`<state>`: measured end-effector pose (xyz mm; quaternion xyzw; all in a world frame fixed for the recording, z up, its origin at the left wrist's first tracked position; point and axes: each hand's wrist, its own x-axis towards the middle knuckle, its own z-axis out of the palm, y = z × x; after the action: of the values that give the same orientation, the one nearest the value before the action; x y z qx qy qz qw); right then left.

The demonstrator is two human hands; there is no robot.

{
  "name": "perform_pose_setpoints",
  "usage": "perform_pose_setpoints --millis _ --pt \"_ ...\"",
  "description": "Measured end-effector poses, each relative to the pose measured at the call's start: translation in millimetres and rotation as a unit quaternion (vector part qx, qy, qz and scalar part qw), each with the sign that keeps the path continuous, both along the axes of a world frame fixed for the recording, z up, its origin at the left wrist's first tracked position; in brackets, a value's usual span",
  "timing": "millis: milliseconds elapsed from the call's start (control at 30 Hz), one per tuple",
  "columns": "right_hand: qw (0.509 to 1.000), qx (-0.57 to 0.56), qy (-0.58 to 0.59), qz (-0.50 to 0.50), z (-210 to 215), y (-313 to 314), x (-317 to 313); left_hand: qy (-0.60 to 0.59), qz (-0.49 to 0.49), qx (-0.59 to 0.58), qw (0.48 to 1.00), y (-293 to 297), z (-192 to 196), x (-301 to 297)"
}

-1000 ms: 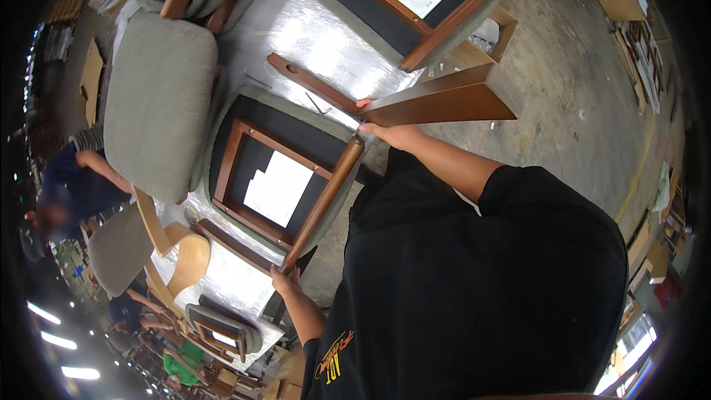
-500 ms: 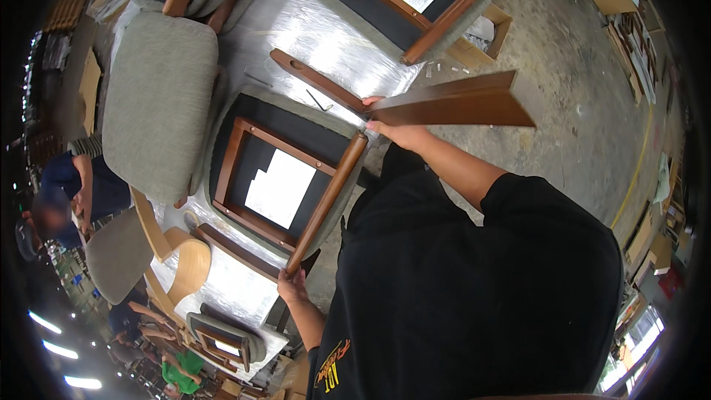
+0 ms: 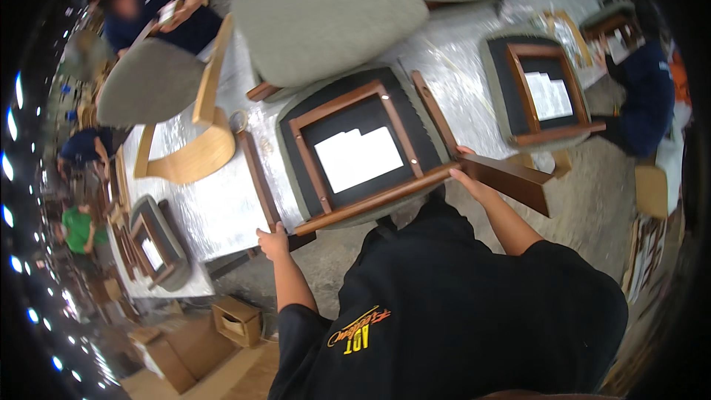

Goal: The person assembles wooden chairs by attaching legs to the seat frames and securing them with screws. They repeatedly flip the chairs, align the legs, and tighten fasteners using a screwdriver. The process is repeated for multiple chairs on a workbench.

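An upturned chair seat (image 3: 292,178) lies before me, its grey-green upholstery edging a black underside. A brown wooden frame (image 3: 385,115) with a rounded front rail is fixed on it, and a white paper label (image 3: 358,159) shows inside. At the seat's left front corner my left hand (image 3: 273,243) is closed round the end of a dark wooden chair leg (image 3: 255,170). At the right front corner my right hand (image 3: 472,180) grips a second wooden leg piece (image 3: 511,178), whose wide angled boards stick out to the right. The joints at both corners are partly hidden by my fingers.
The table (image 3: 200,226) is covered in clear plastic film. A large padded chair back (image 3: 329,15) lies behind the seat, another upturned seat (image 3: 548,89) at right. A pale bentwood piece (image 3: 196,155) lies left. Co-workers stand at left and right; a cardboard box (image 3: 237,321) sits lower left.
My view has swung round, so the seat now lies squarely before me. My left hand has shifted from the rail's end to the left leg; the right still holds the angled leg piece.
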<state>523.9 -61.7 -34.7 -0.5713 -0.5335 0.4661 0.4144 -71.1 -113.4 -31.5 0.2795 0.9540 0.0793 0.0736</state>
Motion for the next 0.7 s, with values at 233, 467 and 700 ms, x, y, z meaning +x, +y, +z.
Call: perform_pose_setpoints --millis 233,467,700 --pt "0.992 -0.009 -0.123 -0.007 1.6 1.4 -1.8 -0.14 -0.087 0.054 0.985 -25.4 31.0 -30.4" --pt "0.975 -0.137 -0.154 -0.088 -2.7 -5.2 -6.1 -0.24 -0.122 0.354 0.896 -137.0 211.8 -47.2" --pt "0.973 -0.193 -0.081 -0.095 20.2 -3.2 -19.8 -0.447 -0.119 0.357 0.811 -60.7 40.8 -36.5"
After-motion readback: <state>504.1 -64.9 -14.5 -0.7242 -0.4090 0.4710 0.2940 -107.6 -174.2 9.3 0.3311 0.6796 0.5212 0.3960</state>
